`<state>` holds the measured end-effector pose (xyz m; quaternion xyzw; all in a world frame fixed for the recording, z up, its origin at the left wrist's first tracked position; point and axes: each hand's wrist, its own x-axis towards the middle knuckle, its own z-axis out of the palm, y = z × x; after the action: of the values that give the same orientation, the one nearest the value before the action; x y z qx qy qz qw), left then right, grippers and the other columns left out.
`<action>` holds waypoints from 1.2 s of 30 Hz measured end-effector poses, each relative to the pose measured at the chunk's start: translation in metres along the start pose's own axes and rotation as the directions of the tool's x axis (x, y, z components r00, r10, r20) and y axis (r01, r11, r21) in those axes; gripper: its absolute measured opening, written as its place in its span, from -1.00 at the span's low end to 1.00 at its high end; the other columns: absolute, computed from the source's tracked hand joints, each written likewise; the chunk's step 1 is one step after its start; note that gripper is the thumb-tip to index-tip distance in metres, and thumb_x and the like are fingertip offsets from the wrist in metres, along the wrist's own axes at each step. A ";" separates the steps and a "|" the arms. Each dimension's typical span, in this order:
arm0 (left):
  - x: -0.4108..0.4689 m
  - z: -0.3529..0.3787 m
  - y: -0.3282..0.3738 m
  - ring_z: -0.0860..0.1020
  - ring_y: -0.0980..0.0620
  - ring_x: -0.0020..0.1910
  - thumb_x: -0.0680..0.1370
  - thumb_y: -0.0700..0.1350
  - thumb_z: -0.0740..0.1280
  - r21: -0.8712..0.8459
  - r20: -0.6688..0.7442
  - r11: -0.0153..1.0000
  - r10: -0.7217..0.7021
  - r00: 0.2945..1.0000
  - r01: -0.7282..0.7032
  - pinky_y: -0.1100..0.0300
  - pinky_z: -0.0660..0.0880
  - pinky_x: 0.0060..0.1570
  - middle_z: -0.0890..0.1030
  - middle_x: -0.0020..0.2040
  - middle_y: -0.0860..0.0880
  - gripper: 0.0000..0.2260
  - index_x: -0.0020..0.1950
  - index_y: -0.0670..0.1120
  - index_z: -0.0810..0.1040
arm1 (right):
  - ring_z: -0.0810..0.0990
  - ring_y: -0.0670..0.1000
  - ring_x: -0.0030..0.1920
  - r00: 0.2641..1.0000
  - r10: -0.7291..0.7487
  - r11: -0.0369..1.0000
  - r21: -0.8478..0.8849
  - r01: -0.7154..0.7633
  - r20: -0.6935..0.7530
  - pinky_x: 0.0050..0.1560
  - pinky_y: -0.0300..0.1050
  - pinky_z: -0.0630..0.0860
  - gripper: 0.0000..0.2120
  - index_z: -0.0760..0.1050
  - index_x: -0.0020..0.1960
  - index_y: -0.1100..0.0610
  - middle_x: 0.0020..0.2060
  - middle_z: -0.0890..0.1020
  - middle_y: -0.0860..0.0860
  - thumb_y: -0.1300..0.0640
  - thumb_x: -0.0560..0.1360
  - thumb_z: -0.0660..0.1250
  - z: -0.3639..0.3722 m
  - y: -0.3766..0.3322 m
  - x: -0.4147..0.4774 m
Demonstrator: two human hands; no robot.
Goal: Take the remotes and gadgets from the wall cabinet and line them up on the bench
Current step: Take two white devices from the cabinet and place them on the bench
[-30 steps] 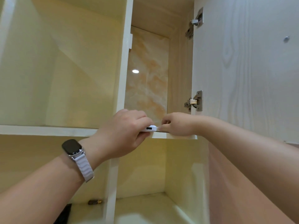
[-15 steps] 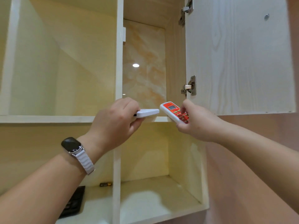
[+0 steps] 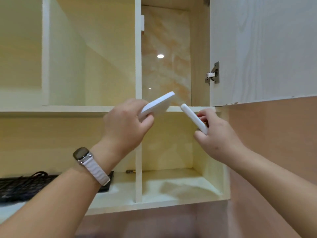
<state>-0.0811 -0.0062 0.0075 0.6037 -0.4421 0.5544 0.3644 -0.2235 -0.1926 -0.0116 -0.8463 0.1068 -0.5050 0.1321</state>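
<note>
My left hand grips a flat white gadget, tilted up to the right, in front of the wall cabinet's middle shelf. My right hand holds a white remote with a red face; only its white back and a sliver of red show. Both items hang in the air just below the upper right compartment, their tips a short way apart. The bench is out of view.
The cabinet door stands open at the right with a hinge. On the lower left shelf lie a black keyboard with its cable and a small battery. The lower right compartment holds nothing visible.
Both hands have pulled back from the upper shelf and come lower. The gadget now tilts upward, and the remote has turned so its white back faces me.
</note>
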 end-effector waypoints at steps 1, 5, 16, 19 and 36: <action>-0.008 0.001 0.003 0.51 0.01 -0.25 0.44 -0.03 0.35 -0.030 0.001 0.999 -0.030 1.000 0.030 0.12 0.44 -0.33 0.59 -0.21 0.08 -0.89 -0.07 0.04 0.62 | 0.52 -0.10 -0.19 1.000 0.004 1.000 0.023 -0.004 -0.010 -0.29 -0.15 0.44 -0.70 0.38 0.17 -0.02 -0.09 0.56 -0.10 0.20 0.48 0.28 0.002 0.002 -0.005; -0.045 0.009 0.015 0.51 0.09 -0.27 0.45 -0.02 0.39 -0.166 0.058 0.965 -0.196 0.979 0.203 0.13 0.46 -0.29 0.58 -0.26 0.11 -0.95 -0.13 0.04 0.59 | 0.46 -0.05 -0.37 0.999 0.038 0.996 0.081 -0.038 -0.002 -0.48 -0.27 0.33 -0.80 0.42 0.04 -0.05 -0.30 0.55 -0.03 0.21 0.50 0.26 0.008 0.011 -0.030; -0.146 0.034 0.028 0.58 0.04 -0.24 0.50 -0.12 0.43 -0.470 0.458 0.384 -0.664 0.591 0.795 0.05 0.58 -0.30 0.63 -0.20 -0.01 -0.95 -0.11 -0.05 0.58 | 0.28 -0.09 -0.46 0.956 0.269 0.923 0.254 -0.290 0.113 -0.43 -0.23 0.29 -0.79 0.31 -0.28 -0.03 -0.45 0.35 -0.12 0.18 0.48 0.24 0.038 0.030 -0.105; -0.171 0.041 0.033 0.63 -0.06 -0.12 0.54 -0.16 0.38 -0.504 0.638 0.109 -0.622 0.455 0.856 0.01 0.61 -0.25 0.65 -0.07 -0.09 -0.92 0.01 -0.12 0.54 | 0.30 -0.05 -0.42 0.931 0.338 0.896 0.254 -0.364 0.140 -0.38 -0.13 0.29 -0.85 0.35 -0.24 0.04 -0.44 0.35 -0.11 0.20 0.48 0.25 0.046 0.024 -0.128; -0.270 0.025 0.030 0.67 0.01 -0.16 0.54 -0.34 0.18 -0.160 0.985 -0.538 -0.029 0.172 0.827 0.11 0.55 -0.31 0.71 -0.05 -0.05 -0.71 0.19 -0.10 0.52 | 0.62 0.24 -0.13 0.648 0.752 0.659 0.141 -0.738 -0.121 -0.26 0.13 0.59 -0.91 0.54 -0.09 0.06 -0.18 0.62 0.17 0.22 0.46 0.32 0.097 -0.054 -0.252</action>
<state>-0.0990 -0.0051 -0.2648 0.4018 -0.3010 -0.4746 0.7230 -0.2530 -0.0517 -0.2461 -0.6759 0.4358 -0.4793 0.3515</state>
